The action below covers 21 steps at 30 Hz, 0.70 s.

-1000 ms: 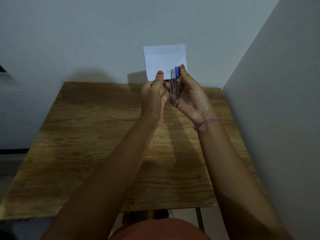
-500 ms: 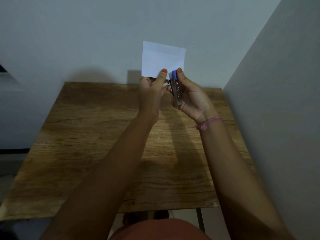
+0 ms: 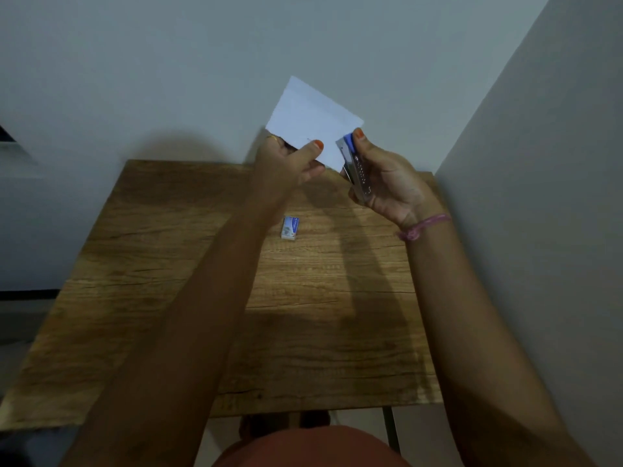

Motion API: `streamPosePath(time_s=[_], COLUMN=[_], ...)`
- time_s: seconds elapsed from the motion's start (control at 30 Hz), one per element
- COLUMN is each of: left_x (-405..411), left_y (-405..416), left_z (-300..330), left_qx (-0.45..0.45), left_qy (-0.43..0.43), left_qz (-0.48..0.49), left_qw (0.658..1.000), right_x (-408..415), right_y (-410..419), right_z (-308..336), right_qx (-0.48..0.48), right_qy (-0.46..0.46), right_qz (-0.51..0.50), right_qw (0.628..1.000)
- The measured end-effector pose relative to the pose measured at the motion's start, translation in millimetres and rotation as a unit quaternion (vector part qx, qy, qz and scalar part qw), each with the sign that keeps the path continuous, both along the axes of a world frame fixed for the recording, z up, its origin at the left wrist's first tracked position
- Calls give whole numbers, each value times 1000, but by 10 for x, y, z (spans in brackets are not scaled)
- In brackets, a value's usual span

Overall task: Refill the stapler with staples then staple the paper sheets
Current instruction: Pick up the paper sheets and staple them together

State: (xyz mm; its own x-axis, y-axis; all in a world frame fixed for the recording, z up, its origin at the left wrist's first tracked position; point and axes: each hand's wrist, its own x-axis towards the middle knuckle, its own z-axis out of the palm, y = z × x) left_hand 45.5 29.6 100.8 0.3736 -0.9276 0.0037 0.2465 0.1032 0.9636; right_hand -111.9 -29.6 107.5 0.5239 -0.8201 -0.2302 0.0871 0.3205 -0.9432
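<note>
My left hand (image 3: 286, 163) pinches the lower edge of the white paper sheets (image 3: 312, 121), held up above the far side of the table and tilted to the left. My right hand (image 3: 387, 178) grips a small blue and metal stapler (image 3: 354, 166) upright. The stapler's mouth sits at the paper's lower right corner, and whether it clamps the sheets I cannot tell. A small white and blue staple box (image 3: 290, 227) lies on the wooden table (image 3: 168, 298) below my hands.
A grey wall stands behind the table and another wall runs close along its right side. The table's front edge is near my body, with a metal leg (image 3: 391, 429) below it.
My hands have drawn apart. The paper has tilted and swung to the left. The staple box on the table, hidden by my arms before, has come into view.
</note>
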Motion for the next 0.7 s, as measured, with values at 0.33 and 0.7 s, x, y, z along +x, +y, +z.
streamPosePath(time_s=[0.33, 0.7], left_x=[225, 59], left_y=[-13, 9], left_z=[176, 127], left_qx=[-2, 2], left_qy=[-198, -78], left_qz=[-74, -90], left_qw=[977, 993], right_x=[-6, 66], right_y=[8, 35], right_z=[-75, -108], right_qx=[26, 5], right_qy=[-11, -16], right_qz=[7, -14], right_qw=[1000, 1000])
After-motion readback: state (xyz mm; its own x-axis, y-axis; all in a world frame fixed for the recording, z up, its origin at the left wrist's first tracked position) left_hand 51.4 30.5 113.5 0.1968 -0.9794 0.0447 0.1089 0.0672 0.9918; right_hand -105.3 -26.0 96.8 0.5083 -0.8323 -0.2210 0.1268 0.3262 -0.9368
